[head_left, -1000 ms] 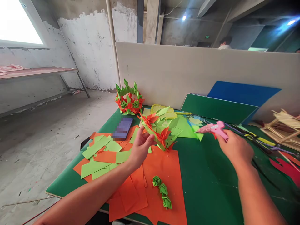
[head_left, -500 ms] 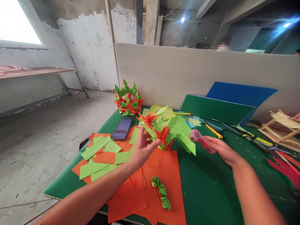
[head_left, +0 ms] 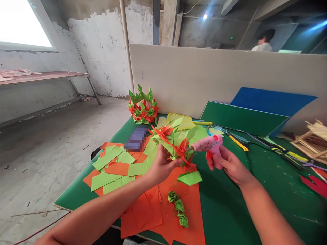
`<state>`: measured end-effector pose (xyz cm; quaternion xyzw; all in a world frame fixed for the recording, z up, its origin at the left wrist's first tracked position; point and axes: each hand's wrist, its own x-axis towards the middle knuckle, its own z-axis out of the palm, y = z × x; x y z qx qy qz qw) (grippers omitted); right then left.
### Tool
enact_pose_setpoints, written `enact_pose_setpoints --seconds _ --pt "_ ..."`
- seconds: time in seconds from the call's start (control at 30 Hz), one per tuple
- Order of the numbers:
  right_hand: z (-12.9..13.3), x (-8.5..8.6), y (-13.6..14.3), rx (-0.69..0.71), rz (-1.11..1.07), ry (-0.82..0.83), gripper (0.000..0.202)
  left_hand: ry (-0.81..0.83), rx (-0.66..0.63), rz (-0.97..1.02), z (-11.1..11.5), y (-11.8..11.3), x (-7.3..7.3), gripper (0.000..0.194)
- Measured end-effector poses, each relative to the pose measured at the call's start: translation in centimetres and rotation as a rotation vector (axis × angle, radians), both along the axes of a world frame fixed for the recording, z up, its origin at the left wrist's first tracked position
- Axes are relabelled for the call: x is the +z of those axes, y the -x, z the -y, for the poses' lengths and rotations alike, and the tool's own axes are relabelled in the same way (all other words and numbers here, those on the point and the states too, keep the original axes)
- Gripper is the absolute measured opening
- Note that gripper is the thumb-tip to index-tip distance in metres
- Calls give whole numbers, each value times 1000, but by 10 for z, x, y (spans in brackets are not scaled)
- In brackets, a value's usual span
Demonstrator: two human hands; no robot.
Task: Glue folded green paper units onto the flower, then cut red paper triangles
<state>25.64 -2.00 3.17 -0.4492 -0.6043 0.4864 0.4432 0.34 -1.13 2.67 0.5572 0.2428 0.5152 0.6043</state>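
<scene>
A pink hot glue gun (head_left: pixel 216 146) is gripped in my right hand (head_left: pixel 233 165), its nozzle pointing left at an orange folded paper flower (head_left: pixel 182 149). That flower is on a green-and-orange paper crown (head_left: pixel 167 141), which my left hand (head_left: pixel 162 165) holds from the near side with fingers partly hidden behind it. Just below the crown lies a loose green folded paper leaf (head_left: pixel 189 178). Several small green paper roses (head_left: pixel 179 206) rest in a row on an orange paper sheet (head_left: pixel 195 214).
A second paper crown (head_left: pixel 143 107) stands at the table's back left corner, near a phone (head_left: pixel 136 137). Green and orange paper strips (head_left: pixel 108 159) are spread at left. To the right lie a yellow cutter (head_left: pixel 238 143), cables and a wooden stick model (head_left: pixel 313 141). A partition (head_left: pixel 178 75) rises behind.
The glue gun has swung up and left, its nozzle now at the orange flower. A green leaf now lies apart below the crown. The view has shifted slightly.
</scene>
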Motion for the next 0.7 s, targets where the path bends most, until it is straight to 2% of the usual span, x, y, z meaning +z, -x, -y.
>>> enact_pose_setpoints --seconds 0.1,0.2,0.3,0.43,0.57,0.7 --pt "1 0 11 -140 -94 -154 24 -69 28 26 -1 -1 -4 46" --pt "2 2 20 -242 -107 -238 30 -110 83 -10 -2 0 -6 42" --pt "7 8 29 -376 25 -259 41 -152 166 -114 1 3 -5 42" --pt "16 23 40 -573 256 -302 40 -185 178 -194 4 4 -4 39" --pt "12 43 42 -639 433 -435 31 -199 185 -235 5 4 -5 37" --pt "5 61 36 -678 648 -662 25 -203 183 -225 4 5 -5 35"
